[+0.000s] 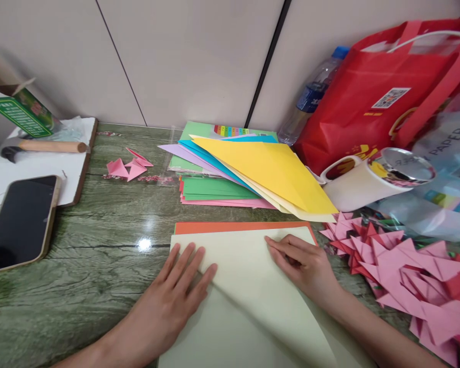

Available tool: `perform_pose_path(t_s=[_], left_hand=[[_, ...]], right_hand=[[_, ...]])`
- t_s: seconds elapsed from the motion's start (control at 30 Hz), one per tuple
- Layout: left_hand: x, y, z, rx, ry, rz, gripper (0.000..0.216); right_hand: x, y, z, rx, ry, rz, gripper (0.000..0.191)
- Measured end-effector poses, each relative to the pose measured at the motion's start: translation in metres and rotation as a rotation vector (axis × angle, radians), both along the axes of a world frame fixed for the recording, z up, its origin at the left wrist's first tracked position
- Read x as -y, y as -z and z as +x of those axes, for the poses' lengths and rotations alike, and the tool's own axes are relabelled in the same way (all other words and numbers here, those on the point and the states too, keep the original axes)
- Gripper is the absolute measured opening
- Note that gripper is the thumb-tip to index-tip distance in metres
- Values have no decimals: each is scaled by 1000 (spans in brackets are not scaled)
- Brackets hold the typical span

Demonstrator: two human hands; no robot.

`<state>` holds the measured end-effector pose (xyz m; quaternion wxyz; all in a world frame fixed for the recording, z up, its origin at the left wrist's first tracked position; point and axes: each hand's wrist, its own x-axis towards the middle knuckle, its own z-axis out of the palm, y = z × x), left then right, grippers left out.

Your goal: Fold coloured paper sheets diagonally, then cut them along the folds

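1. Lying at lower centre of frame: pale yellow sheet (pixel 245 260), on an orange sheet (pixel 233 227).
2. Left hand (pixel 176 291) flat, fingers spread, pressing its left side; right hand (pixel 302 266), fingers straight, pressing its upper right.
3. Pink folded pieces (pixel 406 276) at right; phone (pixel 21 222) at left.

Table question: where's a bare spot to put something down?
Bare table lies between the phone and the left hand, running up to the small pink folded pieces. The right side is crowded: folded paper pile, mug, red bag; stacked paper fills the back.
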<state>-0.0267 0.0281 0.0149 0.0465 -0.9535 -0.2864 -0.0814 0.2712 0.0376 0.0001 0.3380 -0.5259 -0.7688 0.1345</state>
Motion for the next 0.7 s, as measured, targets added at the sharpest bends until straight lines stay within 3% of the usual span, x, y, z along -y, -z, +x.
perform_pose_path(t_s=[0.7], left_hand=[[2,5,0,-15,-34,-37,62]], right_hand=[[0,1,1,24,-24,29,20]])
